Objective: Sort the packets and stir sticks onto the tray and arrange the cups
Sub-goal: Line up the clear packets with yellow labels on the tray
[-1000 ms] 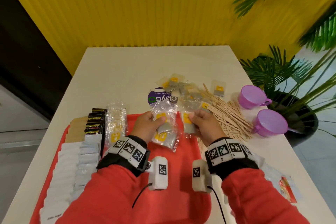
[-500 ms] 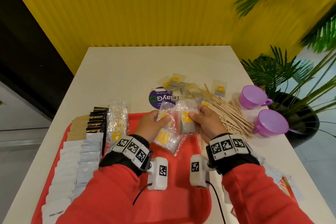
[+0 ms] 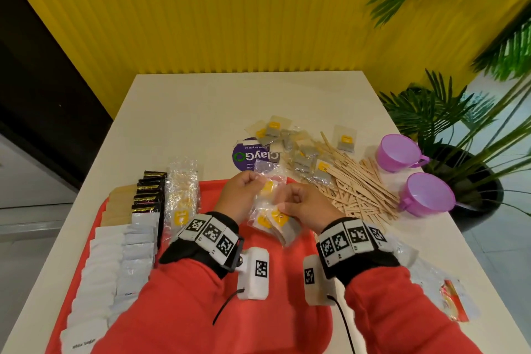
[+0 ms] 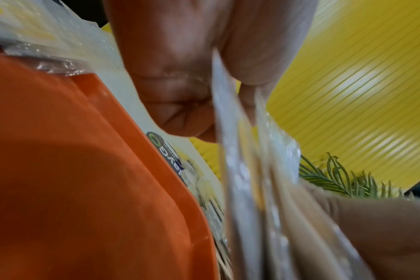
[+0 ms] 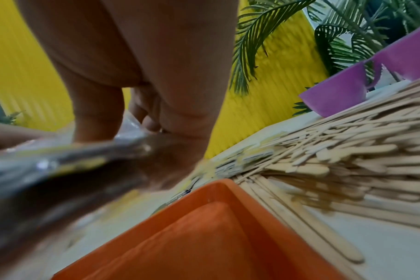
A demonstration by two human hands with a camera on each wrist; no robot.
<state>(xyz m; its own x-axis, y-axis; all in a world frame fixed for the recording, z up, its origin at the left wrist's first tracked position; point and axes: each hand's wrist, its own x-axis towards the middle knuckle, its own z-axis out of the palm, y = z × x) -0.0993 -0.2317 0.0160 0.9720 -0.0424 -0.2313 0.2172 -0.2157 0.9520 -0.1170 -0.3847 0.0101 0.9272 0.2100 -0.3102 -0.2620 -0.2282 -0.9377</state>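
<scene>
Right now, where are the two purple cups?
In the head view, both purple cups stand on the table at the person's right, off the tray, just beyond the pile of wooden stir sticks.

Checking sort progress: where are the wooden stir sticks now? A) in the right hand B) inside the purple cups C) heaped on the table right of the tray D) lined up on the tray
C: the wooden stir sticks lie heaped on the table, between the red tray and the two purple cups.
</scene>
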